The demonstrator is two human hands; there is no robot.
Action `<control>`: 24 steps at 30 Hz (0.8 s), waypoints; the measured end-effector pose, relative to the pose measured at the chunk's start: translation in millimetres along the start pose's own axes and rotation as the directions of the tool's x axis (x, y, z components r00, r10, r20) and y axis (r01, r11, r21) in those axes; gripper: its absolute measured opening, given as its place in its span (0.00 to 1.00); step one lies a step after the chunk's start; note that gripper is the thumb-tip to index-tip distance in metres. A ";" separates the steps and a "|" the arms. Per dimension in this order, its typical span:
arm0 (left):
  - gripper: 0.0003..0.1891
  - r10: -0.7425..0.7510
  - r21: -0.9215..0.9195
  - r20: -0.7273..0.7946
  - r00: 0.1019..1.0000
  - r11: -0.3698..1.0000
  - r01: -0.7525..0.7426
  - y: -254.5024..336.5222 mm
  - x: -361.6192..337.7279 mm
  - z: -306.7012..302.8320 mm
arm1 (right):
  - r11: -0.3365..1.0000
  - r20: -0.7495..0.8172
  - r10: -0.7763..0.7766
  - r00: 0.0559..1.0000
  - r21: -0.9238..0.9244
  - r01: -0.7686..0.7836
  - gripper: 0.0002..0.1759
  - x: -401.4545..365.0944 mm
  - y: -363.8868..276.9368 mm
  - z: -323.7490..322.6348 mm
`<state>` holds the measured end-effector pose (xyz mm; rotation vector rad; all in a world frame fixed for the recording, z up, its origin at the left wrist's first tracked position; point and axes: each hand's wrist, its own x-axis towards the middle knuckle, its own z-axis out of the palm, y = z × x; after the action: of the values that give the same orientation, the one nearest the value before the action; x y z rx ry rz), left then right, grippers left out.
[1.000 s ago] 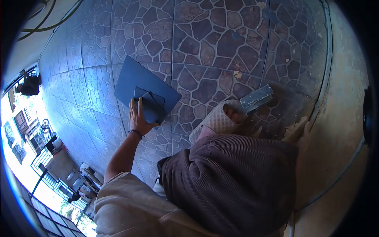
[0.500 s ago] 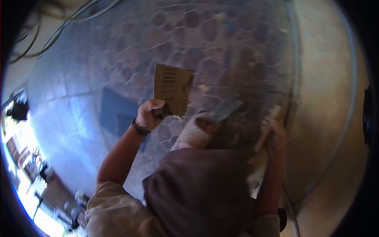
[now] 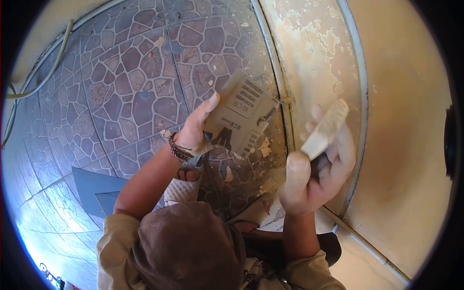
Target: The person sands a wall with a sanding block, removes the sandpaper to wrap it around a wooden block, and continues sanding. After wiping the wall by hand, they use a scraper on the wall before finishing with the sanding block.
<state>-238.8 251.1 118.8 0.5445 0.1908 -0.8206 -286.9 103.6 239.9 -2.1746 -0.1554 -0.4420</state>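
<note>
My left hand (image 3: 195, 128) pinches a stiff piece of printed brown card (image 3: 239, 113) at its near left edge, thumb on top. Dark lettering and bar marks face up on the card, which is slightly smeared by motion. To the right, in front of the wall, my right hand (image 3: 321, 181) grips a short pale block (image 3: 327, 128), apparently wooden, between thumb and fingers. The block is tilted, its far end rounded and worn. The card and the block are apart.
Dark grey sheets (image 3: 94, 188) lie on the stone-patterned floor (image 3: 140, 92) at left. Paint peels from the yellowish wall (image 3: 319, 48), and flakes (image 3: 266, 147) are scattered beside its base pipe (image 3: 270, 43). A hose (image 3: 58, 60) runs at upper left. Brown fabric (image 3: 188, 241) fills the lower middle.
The view has swung toward the wall and sharpened. My right hand has lifted the block up closer to the camera. The card in my left hand has tilted rightward.
</note>
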 end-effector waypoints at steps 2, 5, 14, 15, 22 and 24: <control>0.40 0.074 0.016 0.029 0.997 0.997 -0.074 1.6 -10.7 18.3 | 0.971 0.235 -0.030 0.972 -0.224 0.084 0.35 -1.0 11.2 -1.5; 0.41 -0.029 -0.282 0.117 0.993 0.958 0.062 -5.8 -11.8 10.1 | 0.796 0.408 0.061 0.911 -0.570 0.203 0.31 -15.2 37.2 32.9; 0.33 -0.107 -0.093 0.049 0.993 0.989 0.111 6.0 -24.2 -16.7 | 0.889 0.285 -0.083 0.955 -0.411 0.200 0.29 -46.0 61.1 42.5; 0.32 -0.113 -0.112 0.055 0.992 0.987 0.118 5.8 -22.7 -18.6 | 0.872 0.289 -0.087 0.953 -0.441 0.213 0.29 -47.2 62.5 42.1; 0.24 -0.078 -0.039 0.048 0.996 0.996 0.080 -7.7 -12.7 -25.2 | 0.890 0.141 -0.076 0.987 -0.436 0.131 0.23 -45.5 67.7 45.9; 0.22 -0.066 0.016 0.034 0.997 0.998 0.066 -10.9 -13.7 -26.8 | 0.891 0.168 -0.061 0.984 -0.435 0.130 0.23 -49.9 73.3 44.7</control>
<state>-254.9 268.0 96.9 0.5397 0.1717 -0.8955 -302.2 97.6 141.9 -2.6647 -0.2673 -0.3967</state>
